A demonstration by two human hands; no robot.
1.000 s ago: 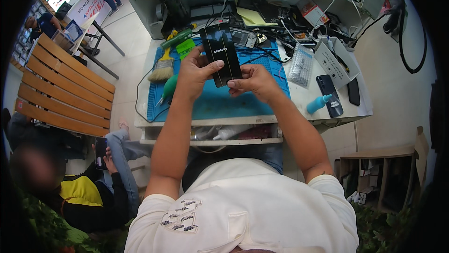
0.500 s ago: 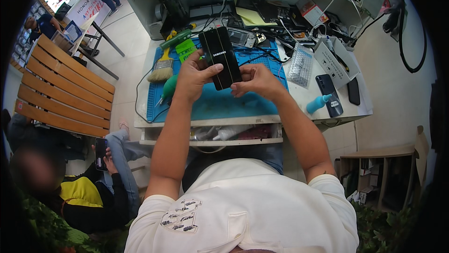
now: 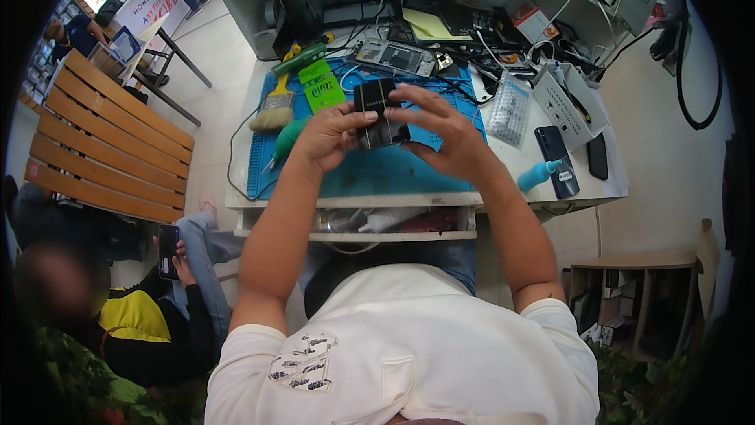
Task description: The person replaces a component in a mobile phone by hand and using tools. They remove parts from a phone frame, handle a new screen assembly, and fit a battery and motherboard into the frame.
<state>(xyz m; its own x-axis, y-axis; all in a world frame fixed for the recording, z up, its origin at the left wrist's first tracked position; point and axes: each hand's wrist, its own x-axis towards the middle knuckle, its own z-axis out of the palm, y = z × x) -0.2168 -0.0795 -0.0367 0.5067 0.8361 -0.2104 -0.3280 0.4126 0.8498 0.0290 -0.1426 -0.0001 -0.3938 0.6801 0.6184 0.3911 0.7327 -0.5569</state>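
Note:
A black phone [image 3: 376, 128] with thin pale vertical lines on its face is gripped in my left hand [image 3: 326, 136], the thumb lying across the front. It is tilted, so its face looks shortened. My right hand [image 3: 448, 130] has its fingers spread at the phone's right edge; whether the fingertips touch it I cannot tell. Both hands are above a blue work mat [image 3: 354, 177]. Beyond them lie a bright green card [image 3: 321, 87] and an opened phone [image 3: 395, 58] with its inside showing. To the left are a bristle brush [image 3: 275, 108] and a green bulb blower [image 3: 289, 140].
Right of the mat are bubble wrap [image 3: 510, 114], a white box [image 3: 568, 106], a light-blue bottle [image 3: 538, 176] and a dark phone [image 3: 557, 159]. An open drawer [image 3: 358, 236] juts out below. At the left a seated person [image 3: 149, 315] holds a phone near a slatted wooden bench [image 3: 114, 138].
The phone has tilted, and its face now looks shorter. My right hand has loosened from its lower corner and spread its fingers at the right edge.

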